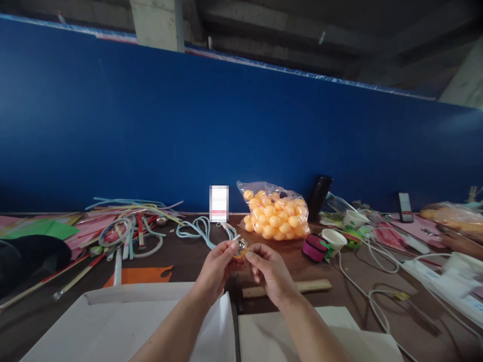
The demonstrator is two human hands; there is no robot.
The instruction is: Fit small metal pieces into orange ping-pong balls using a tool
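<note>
A small round piece with a shiny silver face and an orange rim (240,249) is held up above the brown table; its exact kind is not clear. My left hand (221,266) is closed, pinching it from the left between thumb and fingers. From the other side, the thumb and forefinger of my right hand (268,269) grip its right edge, with the other fingers curled. Behind my hands lies a clear bag of orange balls (277,216). A light-blue cord (196,230) loops on the table just left of the bag.
White paper sheets (132,322) and a wooden strip (313,285) lie in front. Tangled tubes and strips (132,226) spread at left. On the right are a magenta pouch (314,248), a paper cup (334,238), a black bottle (320,196) and white cables (368,296). A blue partition (226,120) stands behind.
</note>
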